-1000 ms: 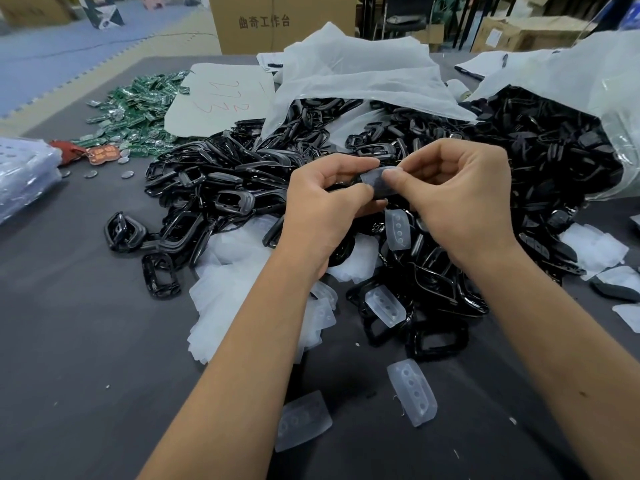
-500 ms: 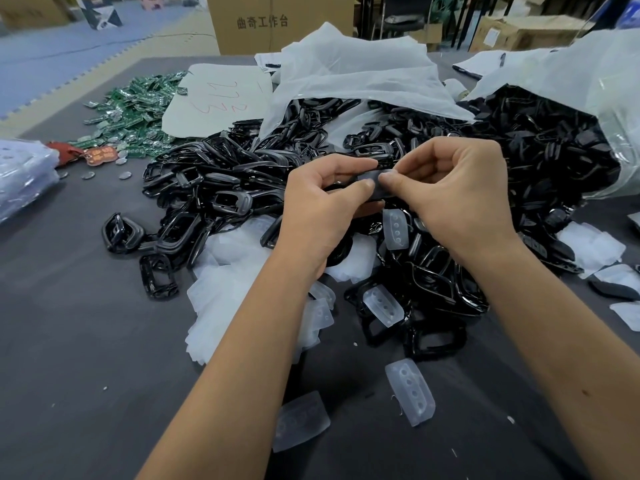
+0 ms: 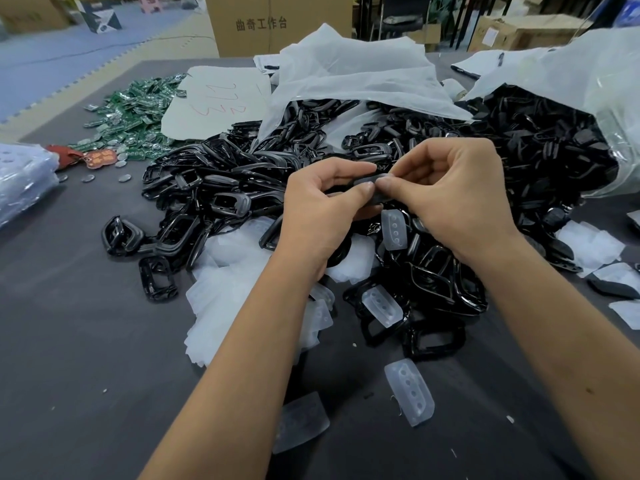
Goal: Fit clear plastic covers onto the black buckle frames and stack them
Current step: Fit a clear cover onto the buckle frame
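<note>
Two hands, left (image 3: 320,206) and right (image 3: 450,199), are pinching one small black plastic buckle frame (image 3: 375,188) between curled fingertips above a heap of black buckle frames (image 3: 225,188) on the dark grey surface (image 3: 86,341).

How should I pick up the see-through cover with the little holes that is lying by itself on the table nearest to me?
Pinch the clear cover across its two long edges, coming straight down from above. It lies flat on the table with bare cloth along both long sides, so fingers probably fit there. It looks thin and narrow, so finger and thumb should be enough. Both hands are busy now.
</note>
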### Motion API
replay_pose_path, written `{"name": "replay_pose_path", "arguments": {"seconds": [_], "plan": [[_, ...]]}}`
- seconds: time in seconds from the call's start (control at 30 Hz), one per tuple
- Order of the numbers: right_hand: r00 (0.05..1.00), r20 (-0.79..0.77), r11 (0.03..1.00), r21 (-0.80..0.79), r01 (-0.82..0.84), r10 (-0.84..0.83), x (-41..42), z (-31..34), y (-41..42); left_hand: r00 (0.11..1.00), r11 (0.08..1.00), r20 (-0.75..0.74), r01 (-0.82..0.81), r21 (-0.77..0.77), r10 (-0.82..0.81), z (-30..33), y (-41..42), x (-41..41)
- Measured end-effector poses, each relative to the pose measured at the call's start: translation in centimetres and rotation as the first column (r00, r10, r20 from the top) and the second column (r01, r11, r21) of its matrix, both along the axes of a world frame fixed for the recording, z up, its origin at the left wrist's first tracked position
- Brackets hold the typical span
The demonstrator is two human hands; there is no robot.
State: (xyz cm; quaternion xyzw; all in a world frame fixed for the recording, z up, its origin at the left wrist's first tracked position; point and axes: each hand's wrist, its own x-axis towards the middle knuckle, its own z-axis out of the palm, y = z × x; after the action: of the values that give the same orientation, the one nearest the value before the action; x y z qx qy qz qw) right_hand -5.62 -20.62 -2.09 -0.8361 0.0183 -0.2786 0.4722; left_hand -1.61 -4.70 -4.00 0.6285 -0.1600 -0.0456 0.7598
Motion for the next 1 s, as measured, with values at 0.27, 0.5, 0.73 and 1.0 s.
{"name": "replay_pose_path", "arguments": {"seconds": [0.27, 0.5, 0.73, 1.0], "plan": [[0.997, -0.015, 0.996, 0.041, 0.074, -0.073, 0.23, -0.29, -0.11, 1.000, 1.000, 0.011, 0.004, -0.028, -0.004, -0.10, -0.13, 0.01], [0.997, -0.039, 0.990, 0.116, 0.074, -0.070, 0.16, -0.23, -0.03, 1.000, 0.999, 0.008, 0.015, -0.043, -0.014, 0.05, -0.07, -0.04], [0.995, -0.055, 0.987, 0.132, 0.089, -0.082, 0.04, -0.27, 0.36, 1.000, 0.999, 0.022, 0.005, -0.036, -0.004, 0.04, -0.04, -0.07], [0.992, -0.127, 0.972, 0.229, 0.051, -0.022, -0.10, -0.06, 0.14, 0.999, 0.998, 0.024, -0.038, -0.046, 0.039, -0.21, 0.13, 0.18]]}}
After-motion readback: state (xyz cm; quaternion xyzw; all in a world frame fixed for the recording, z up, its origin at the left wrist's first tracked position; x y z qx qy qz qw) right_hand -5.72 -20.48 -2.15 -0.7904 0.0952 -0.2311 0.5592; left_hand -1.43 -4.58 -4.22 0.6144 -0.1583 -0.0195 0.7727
